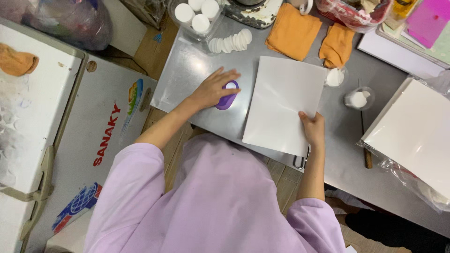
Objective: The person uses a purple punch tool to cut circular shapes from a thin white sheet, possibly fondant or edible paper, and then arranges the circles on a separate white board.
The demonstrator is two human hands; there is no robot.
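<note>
Punch (227, 99) is lying on the counter (187, 70) just left of the sheet (281, 103); left hand (213, 89) is pressing flat on it, fingers spread, while right hand (313, 129) is pinching the sheet's near edge.

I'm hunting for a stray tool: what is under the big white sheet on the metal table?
Only the bare metal table shows around the white sheet, which the right hand pinches at its edge. Anything beneath is covered.

A steel worktable (187, 70) stands beside a white chest freezer (101, 136) on a tiled floor (281, 180).
</note>
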